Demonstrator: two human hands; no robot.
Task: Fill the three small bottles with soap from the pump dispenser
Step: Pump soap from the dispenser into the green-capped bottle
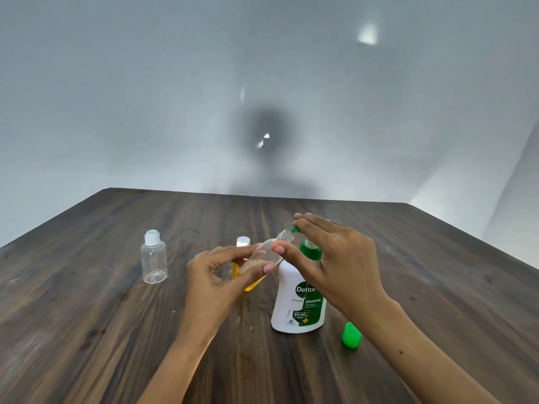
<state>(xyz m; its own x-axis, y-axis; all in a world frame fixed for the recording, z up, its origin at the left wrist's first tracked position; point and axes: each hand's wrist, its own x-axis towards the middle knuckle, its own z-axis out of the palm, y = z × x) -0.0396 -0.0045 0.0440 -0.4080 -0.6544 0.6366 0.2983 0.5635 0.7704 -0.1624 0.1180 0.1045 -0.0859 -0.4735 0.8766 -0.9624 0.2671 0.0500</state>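
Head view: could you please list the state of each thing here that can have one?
held bottle: uncapped, tilted, mouth at the green nozzle, gripped by left hand
pump dispenser: upright, right hand flat on pump head
clear bottle: capped, upright, looks empty
yellow bottle: capped, holds yellow liquid
green cap: off, lying on table

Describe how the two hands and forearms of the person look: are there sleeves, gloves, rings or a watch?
Both forearms are bare as far as the picture shows; no sleeve appears. The left hand and the right hand wear no gloves, and no ring, watch or bracelet shows. The fingernails are short and without coloured polish. A small dark mole marks the right forearm.
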